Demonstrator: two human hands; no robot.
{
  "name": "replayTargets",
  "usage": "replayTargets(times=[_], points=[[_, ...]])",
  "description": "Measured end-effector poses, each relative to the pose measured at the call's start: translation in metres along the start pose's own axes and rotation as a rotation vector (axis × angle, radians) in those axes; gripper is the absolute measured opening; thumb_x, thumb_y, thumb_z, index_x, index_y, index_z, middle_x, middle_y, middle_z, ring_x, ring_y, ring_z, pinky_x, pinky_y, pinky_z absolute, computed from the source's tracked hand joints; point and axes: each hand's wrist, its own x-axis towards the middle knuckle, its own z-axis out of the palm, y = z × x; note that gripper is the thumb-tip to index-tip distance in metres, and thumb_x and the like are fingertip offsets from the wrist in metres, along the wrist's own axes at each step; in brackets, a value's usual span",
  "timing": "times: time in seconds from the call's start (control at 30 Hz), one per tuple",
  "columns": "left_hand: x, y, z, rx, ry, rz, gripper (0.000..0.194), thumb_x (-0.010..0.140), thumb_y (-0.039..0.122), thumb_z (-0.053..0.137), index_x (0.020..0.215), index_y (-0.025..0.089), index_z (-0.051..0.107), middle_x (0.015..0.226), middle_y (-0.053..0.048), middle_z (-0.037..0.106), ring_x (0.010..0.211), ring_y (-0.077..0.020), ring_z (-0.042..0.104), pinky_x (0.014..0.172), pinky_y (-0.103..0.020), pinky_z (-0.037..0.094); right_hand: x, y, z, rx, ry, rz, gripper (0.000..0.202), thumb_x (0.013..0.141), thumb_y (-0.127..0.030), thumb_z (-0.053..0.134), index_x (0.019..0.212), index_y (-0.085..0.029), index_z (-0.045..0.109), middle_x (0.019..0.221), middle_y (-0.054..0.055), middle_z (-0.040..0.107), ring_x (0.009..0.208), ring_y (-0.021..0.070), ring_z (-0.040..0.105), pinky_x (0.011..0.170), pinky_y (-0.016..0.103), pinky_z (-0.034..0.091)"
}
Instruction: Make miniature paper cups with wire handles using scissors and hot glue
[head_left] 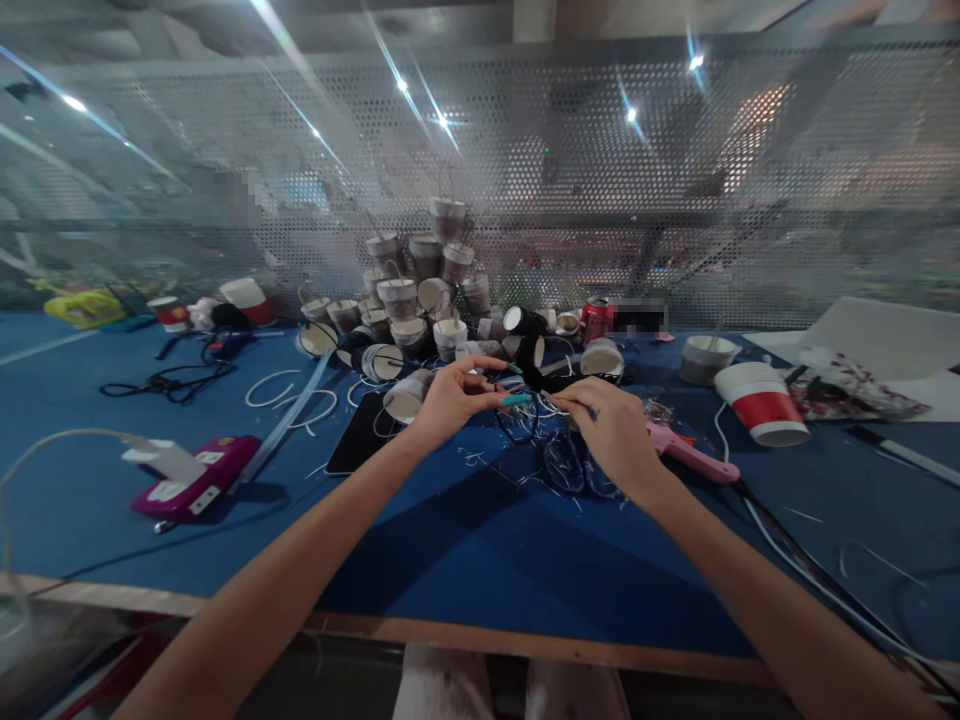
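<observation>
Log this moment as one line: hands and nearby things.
left hand: at black cord loop; right hand: beside loop; both grips: unclear; near right hand: pink-handled tool; behind: piled cups

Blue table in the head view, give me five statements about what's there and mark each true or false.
1. A black loop shows between the left hand and the right hand. True.
2. The drink can is green. False: the drink can is red.
3. The pink tool is nearer the left hand. False: the pink tool is nearer the right.
4. A white plug sits on the purple block. True.
5. The left hand has a teal nail. True.
</observation>
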Motion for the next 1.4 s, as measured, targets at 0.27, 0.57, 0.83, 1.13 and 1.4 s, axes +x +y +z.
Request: replayTargets(times=[0.27, 0.57, 0.83, 1.13, 1.4], points=[[0.0002, -0.0037, -0.0015, -0.011, -0.032, 0.003, 0.045, 0.059, 0.018, 0.075, 0.1, 0.014, 0.057, 0.066, 0.0, 0.069, 0.062, -0.0141, 0.066, 0.064, -0.027, 0.054, -0.0013, -0.0036, 0.0011, -0.053, 0.109, 0.028, 0.011, 0.077, -0.016, 0.061, 0.075, -0.02, 0.072, 0.071, 0.002, 0.069, 0.067, 0.0144, 0.062, 0.061, 0.025, 0.045], [0.0005, -0.0049, -0.0013, -0.015, -0.018, 0.003, 0.044, 0.059, 0.017, 0.074, 0.1, 0.015, 0.058, 0.066, 0.0, 0.069, 0.061, -0.0135, 0.066, 0.063, -0.025, 0.053, -0.0018, -0.0041, 0.0028, -0.068, 0.167, 0.031, 0.011, 0.076, -0.019, 0.062, 0.07, -0.022, 0.072, 0.068, 0.001, 0.068, 0.065, 0.0147, 0.062, 0.058, 0.026, 0.046], [0.0002, -0.0023, 0.0008, -0.014, 0.002, -0.001, 0.042, 0.059, 0.014, 0.073, 0.098, 0.013, 0.058, 0.057, 0.003, 0.065, 0.058, -0.0131, 0.065, 0.062, -0.024, 0.052, -0.0019, -0.002, 0.0023, -0.107, 0.204, 0.031, 0.01, 0.074, -0.018, 0.064, 0.067, -0.02, 0.071, 0.065, 0.001, 0.068, 0.063, 0.0141, 0.061, 0.056, 0.025, 0.044], [-0.0001, -0.0027, -0.0009, -0.027, -0.036, 0.009, 0.042, 0.061, 0.013, 0.072, 0.099, 0.013, 0.057, 0.058, 0.001, 0.068, 0.06, -0.0138, 0.066, 0.062, -0.025, 0.054, -0.0012, -0.0006, 0.002, -0.143, 0.2, 0.062, 0.011, 0.073, -0.02, 0.065, 0.063, -0.021, 0.07, 0.062, 0.0, 0.066, 0.059, 0.0139, 0.059, 0.054, 0.026, 0.041], [-0.0015, -0.001, 0.0002, -0.007, -0.037, 0.001, 0.042, 0.061, 0.015, 0.073, 0.1, 0.014, 0.056, 0.066, -0.001, 0.07, 0.061, -0.0149, 0.067, 0.063, -0.027, 0.055, -0.0014, -0.0023, 0.0024, -0.165, 0.182, 0.081, 0.008, 0.07, -0.018, 0.068, 0.063, -0.02, 0.07, 0.061, 0.0, 0.065, 0.058, 0.0133, 0.058, 0.054, 0.025, 0.04]])
